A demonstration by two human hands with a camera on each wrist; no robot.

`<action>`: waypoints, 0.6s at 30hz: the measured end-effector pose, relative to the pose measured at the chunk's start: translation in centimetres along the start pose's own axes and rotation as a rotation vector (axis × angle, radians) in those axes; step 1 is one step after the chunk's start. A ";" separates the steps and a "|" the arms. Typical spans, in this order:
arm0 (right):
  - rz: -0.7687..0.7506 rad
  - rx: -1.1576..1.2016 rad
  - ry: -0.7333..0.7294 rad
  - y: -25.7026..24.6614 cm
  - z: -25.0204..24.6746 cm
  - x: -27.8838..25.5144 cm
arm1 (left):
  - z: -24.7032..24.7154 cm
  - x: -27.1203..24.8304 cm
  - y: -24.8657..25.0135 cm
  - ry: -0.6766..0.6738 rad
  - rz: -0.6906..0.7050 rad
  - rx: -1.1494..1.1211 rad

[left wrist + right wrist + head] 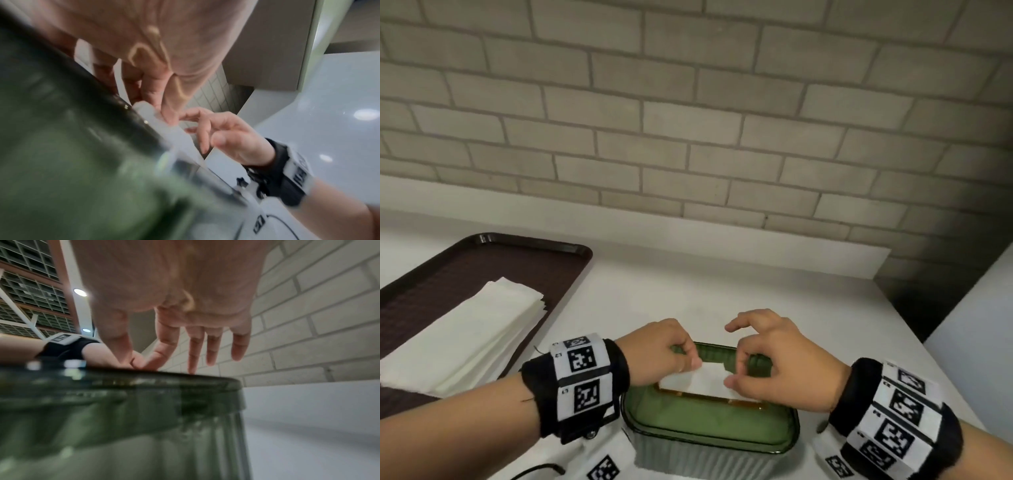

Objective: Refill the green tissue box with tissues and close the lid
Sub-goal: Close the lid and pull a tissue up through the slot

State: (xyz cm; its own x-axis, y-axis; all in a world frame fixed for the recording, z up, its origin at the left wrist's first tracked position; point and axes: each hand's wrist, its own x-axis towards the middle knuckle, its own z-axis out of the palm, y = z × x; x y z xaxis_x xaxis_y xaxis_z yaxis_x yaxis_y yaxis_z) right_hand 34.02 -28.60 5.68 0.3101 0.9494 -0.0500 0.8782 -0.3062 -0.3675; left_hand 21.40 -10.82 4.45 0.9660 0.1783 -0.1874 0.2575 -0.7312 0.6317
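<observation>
The green tissue box (709,445) stands on the white counter near me, its translucent green lid (705,419) lying on top. A white tissue (702,378) sticks up through the lid's slot. My left hand (692,362) pinches the tissue's left end and my right hand (735,372) pinches its right end, with the other right fingers spread above. In the left wrist view the tissue (152,116) sits between my left fingertips (166,112) over the blurred box (72,146), with my right hand (218,136) opposite. In the right wrist view my right hand (141,361) meets the box rim (164,379).
A dark brown tray (524,260) at the left holds a stack of white tissues (469,335). A brick wall (688,120) rises behind the counter (756,284). The counter ends in a dark gap at the right (914,301). A black cable (534,471) lies near the front edge.
</observation>
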 end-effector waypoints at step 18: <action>0.302 0.423 0.162 -1.9 2.1 0.7 | -1.3 -0.1 -0.3 -0.091 0.040 -0.179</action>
State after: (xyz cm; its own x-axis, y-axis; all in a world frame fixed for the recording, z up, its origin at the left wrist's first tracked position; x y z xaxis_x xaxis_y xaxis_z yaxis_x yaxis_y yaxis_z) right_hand 31.80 -27.17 4.37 0.6072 0.7906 -0.0794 0.5285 -0.4765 -0.7026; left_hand 21.27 -9.74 5.28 0.9715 0.0847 -0.2214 0.2266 -0.6062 0.7624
